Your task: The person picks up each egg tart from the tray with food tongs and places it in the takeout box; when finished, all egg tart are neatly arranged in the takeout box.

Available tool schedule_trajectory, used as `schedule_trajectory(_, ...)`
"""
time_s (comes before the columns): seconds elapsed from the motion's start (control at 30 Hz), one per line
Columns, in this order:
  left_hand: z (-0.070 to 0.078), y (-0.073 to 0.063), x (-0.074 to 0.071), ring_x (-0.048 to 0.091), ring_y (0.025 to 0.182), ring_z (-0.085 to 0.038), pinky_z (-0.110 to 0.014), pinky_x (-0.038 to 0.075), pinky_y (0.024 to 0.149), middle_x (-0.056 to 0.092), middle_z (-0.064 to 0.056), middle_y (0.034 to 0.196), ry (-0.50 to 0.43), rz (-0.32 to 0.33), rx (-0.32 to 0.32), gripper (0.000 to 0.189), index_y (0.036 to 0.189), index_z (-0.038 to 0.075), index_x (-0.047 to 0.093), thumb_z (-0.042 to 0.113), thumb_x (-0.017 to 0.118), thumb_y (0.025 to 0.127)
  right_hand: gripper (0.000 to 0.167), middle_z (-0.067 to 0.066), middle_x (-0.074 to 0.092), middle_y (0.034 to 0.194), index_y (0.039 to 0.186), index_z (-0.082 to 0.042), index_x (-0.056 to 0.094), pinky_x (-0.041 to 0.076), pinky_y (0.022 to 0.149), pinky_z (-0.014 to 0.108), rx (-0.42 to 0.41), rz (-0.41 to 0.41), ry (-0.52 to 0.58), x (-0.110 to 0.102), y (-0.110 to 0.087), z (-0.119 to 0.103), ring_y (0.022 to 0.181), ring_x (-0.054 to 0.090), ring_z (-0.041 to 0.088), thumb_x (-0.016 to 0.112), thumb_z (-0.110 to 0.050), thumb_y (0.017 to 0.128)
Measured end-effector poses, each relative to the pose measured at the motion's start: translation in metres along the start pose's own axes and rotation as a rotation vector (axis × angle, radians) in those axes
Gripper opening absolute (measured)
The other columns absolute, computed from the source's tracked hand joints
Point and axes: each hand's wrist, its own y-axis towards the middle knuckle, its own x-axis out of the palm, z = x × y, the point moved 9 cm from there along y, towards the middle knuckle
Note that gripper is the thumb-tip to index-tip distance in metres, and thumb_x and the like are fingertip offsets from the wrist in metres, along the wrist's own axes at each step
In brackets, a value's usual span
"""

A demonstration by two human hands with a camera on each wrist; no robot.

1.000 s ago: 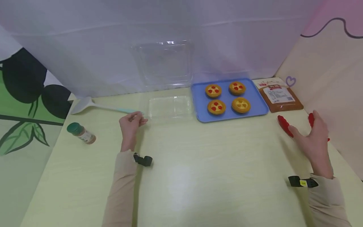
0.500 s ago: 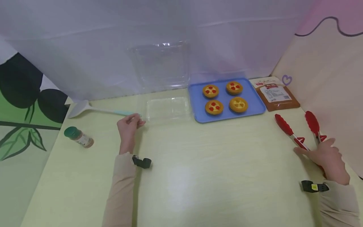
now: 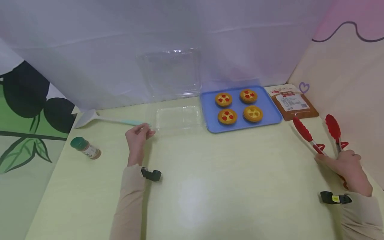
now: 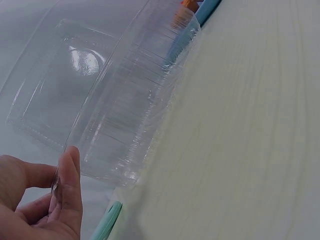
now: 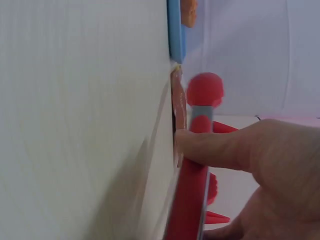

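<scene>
At the near left corner of an open clear plastic box point(image 3: 179, 118), my left hand point(image 3: 137, 136) pinches the rim between thumb and fingers, as the left wrist view shows. The box's lid point(image 3: 172, 71) stands up against the back cloth. My right hand point(image 3: 345, 166) grips red-tipped tongs point(image 3: 303, 130) at the right side, their arms spread apart. In the right wrist view the thumb point(image 5: 220, 147) lies along one arm of the tongs. Nothing is between the tips of the tongs. A blue tray point(image 3: 240, 128) beside the box bears several egg tarts point(image 3: 253, 113), most with red pieces on top.
A brown food packet point(image 3: 292, 103) lies right of the tray. Behind the left hand is a white spatula point(image 3: 87, 117) with a green handle. A green-capped seasoning jar point(image 3: 87, 148) lies at the left. Cloth walls bound the table's back and right side.
My right hand has slid back toward me along the tongs, from near their tips to the arms, and now holds them. The left hand stays at the box's corner.
</scene>
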Motion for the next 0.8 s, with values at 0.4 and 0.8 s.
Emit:
schedule_trajectory(0.4, -0.002, 0.000, -0.001, 0.068, 0.061, -0.006, -0.017, 0.060, 0.070, 0.067, -0.006, 0.078, 0.010, 0.017, -0.020, 0.033, 0.123, -0.015, 0.057, 0.002, 0.060, 0.095, 0.073, 0.017, 0.041, 0.089, 0.119, 0.010, 0.035, 0.036, 0.042, 0.030, -0.281, 0.147, 0.284, -0.028, -0.008, -0.070, 0.062, 0.042, 0.019, 0.053, -0.056, 0.093)
schedule_trajectory(0.8, 0.001, -0.001, 0.001, 0.068, 0.062, -0.005, -0.018, 0.060, 0.072, 0.066, -0.003, 0.075, 0.031, 0.004, -0.020, 0.035, 0.124, -0.016, 0.055, 0.003, 0.059, 0.096, 0.084, 0.032, 0.050, 0.119, 0.142, 0.010, 0.037, 0.041, 0.050, 0.028, -0.448, 0.233, 0.264, -0.055, 0.003, -0.152, 0.093, 0.047, 0.040, 0.055, -0.055, 0.092)
